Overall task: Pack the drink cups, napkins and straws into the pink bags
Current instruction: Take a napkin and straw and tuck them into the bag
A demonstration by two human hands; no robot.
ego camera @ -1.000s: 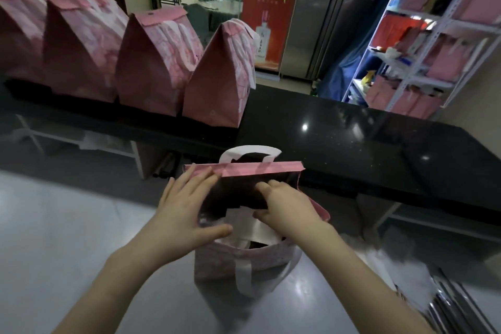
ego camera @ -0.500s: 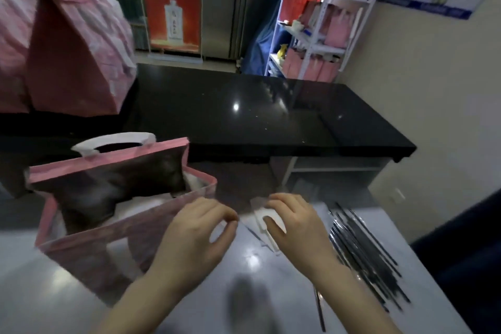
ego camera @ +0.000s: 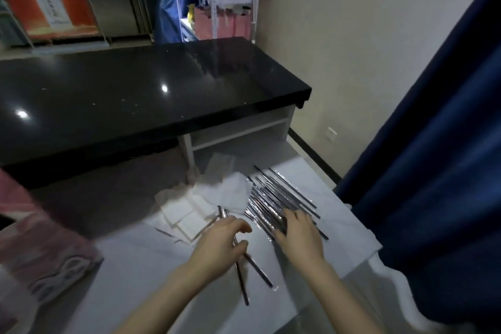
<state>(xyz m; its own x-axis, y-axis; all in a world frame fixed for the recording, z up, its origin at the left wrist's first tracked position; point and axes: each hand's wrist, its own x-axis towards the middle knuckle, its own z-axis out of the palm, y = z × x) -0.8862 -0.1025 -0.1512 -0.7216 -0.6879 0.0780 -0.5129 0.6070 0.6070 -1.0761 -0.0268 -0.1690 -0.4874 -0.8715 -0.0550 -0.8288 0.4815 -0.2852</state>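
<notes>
A person's left grip [ego camera: 221,244] is clamped round a few wrapped straws [ego camera: 242,278], fingers and thumb curled across their middle so the ends stick out above and below it. The right grip [ego camera: 298,236] lies apart and loose, its fingers [ego camera: 291,218] resting flat on the near edge of the straw pile [ego camera: 282,198], which fans out just beyond it on the white counter [ego camera: 130,274]. Whether any straw from the pile is already pinched there cannot be told.

The napkins [ego camera: 189,215] lie in a loose white stack just beyond and to the left of the left grip, touching the pile's edge. The pink bag [ego camera: 46,255], blurred, stands well to the left of both grips at the frame's edge.

The straws look light, thin and stiff, and their shiny wrappers are probably slick. A few held at mid-length should stay parallel, while a pinch near one end may let them splay or slide out. The napkins look soft and floppy and will likely need a pinch across the whole stack. No drink cups are in sight. A black counter [ego camera: 141,89] runs behind.
</notes>
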